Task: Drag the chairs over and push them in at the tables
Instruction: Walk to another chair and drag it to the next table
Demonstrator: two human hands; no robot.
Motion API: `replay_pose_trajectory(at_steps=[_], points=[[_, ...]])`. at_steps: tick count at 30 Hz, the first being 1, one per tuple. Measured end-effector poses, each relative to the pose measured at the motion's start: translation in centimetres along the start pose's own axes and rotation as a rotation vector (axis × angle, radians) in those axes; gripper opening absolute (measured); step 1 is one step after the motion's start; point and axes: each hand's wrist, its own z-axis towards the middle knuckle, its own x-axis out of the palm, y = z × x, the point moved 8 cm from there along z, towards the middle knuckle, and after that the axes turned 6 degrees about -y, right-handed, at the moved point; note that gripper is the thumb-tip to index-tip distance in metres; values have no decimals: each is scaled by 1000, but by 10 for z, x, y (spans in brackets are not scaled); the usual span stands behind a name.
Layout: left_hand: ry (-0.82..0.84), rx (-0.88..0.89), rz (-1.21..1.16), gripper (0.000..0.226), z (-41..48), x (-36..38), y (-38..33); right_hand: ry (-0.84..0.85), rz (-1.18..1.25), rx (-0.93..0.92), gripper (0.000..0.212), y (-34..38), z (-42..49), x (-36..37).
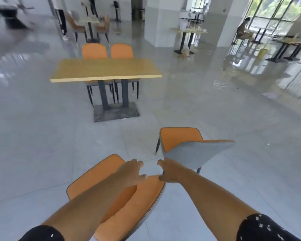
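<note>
Two orange chairs stand loose on the floor close in front of me. The left chair (94,181) lies under my forearms, its backrest top edge near my left hand (130,173), whose fingers are spread with nothing in them. The right chair (195,153) has a grey back turned toward me and an orange seat. My right hand (170,171) is at the left corner of that grey back, thumb and fingers apart. Farther ahead stands the wooden table (146,68), with two orange chairs (94,50) pushed in on its far side.
Glossy grey tile floor lies between me and the table's dark base (115,112). A white pillar (163,20) rises behind it. More tables (188,31) stand at the back and right, a seated person (242,30) by the windows, a standing person (61,18) far left.
</note>
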Motion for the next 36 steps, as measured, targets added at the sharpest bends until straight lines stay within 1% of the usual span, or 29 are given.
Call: replay_pose_trajectory(at_steps=[5,8,11,14,17,18,21,22,26,28,31,36], points=[[-30,-186,13,65,-26,11,21,88,-37,-164,69,10,21,8],[-61,-280,15,61,-42,16,22,118,-84,-249,70,10,29,11],[-58,-368,3,60,-60,28,17,163,-106,-312,68,8,32,23],[-48,-480,-20,59,-81,40,14,217,-142,-363,71,6,32,38],[-44,-568,-46,54,-102,53,8,260,-156,-395,66,7,30,49],[-42,-593,-49,54,-110,58,5,269,-150,-405,67,8,29,52],[-38,-669,-71,58,-133,76,2,303,-136,-460,80,16,21,63],[-42,-692,-82,59,-141,81,1,314,-138,-487,82,19,18,68],[-37,-750,-111,59,-162,102,-2,293,-212,-581,76,27,10,81],[-28,-751,-80,59,-171,109,-3,278,-250,-614,79,29,7,86],[-59,-756,-70,58,-179,117,-3,281,-271,-630,83,30,6,95],[-106,-769,-92,60,-181,127,-6,264,-288,-637,82,30,7,99]])
